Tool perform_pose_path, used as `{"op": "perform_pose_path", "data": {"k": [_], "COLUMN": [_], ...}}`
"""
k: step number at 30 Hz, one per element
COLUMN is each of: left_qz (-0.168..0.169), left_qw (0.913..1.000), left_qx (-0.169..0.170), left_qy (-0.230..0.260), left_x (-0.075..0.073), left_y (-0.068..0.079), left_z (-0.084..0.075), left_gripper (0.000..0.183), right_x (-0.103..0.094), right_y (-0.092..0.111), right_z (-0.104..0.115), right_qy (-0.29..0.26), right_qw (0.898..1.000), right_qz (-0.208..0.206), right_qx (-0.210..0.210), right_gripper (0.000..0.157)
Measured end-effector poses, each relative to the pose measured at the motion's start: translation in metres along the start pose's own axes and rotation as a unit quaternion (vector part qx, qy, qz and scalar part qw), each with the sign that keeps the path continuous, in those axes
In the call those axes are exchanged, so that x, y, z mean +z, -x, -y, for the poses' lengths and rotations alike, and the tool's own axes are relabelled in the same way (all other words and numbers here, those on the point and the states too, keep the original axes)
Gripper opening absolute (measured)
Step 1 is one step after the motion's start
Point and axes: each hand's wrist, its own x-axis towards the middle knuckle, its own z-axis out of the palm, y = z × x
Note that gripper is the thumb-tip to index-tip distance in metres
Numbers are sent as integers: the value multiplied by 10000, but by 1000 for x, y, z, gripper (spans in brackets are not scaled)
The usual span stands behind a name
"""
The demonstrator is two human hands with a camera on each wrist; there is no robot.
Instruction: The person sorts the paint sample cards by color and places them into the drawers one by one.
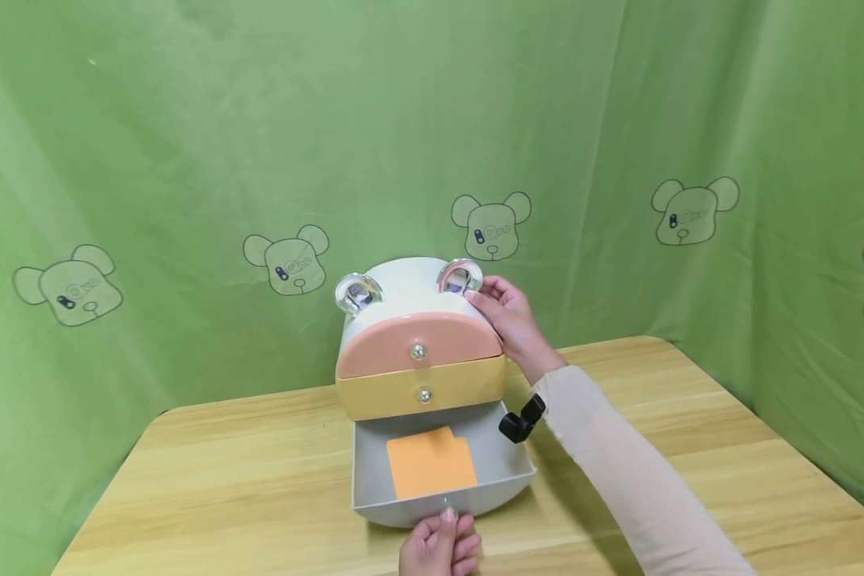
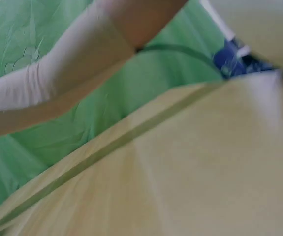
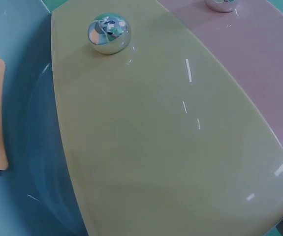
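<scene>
A small frog-shaped drawer cabinet with a white top and two shiny round eyes stands on the table. Its pink drawer and yellow drawer are closed, while the grey bottom drawer is pulled out. Inside that drawer lies a flat orange piece, possibly paper. At the drawer's front, my left hand pinches its small knob, mostly covered by the thumb. My right hand holds the cabinet's upper right side, thumb beside the right eye. Neither hand's fingers show in its wrist view.
The cabinet stands on a wood-grain table. Green curtains with bear-head drawings hang behind and beside it. A black mount on the right wrist hangs over the open drawer's right edge. Silver knobs stick out from the closed drawers.
</scene>
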Motion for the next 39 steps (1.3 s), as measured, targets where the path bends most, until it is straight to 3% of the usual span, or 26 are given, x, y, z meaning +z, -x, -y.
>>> {"op": "perform_pose_path", "data": {"k": [3, 10, 21, 39], "left_qz": [-141, -536, -589, -919], "left_qw": [9998, 9936, 9865, 9776], "left_qx": [151, 928, 1514, 1887], "left_qy": [-82, -364, -189, -157], "left_x": [4, 7, 21, 31], "left_y": [-4, -23, -38, -85], "left_z": [-5, -10, -7, -13], "left_gripper": [26, 25, 29, 24], "right_x": [2, 1, 1, 0], "right_y": [-1, -1, -1, 0], "right_z": [0, 1, 0, 0], "right_qy": [-1, 1, -32, -40], "right_qw": [10000, 10000, 10000, 10000], "right_qz": [2, 40, 13, 44], "right_qx": [-1, -65, -78, -68], "right_gripper": [17, 17, 17, 17]}}
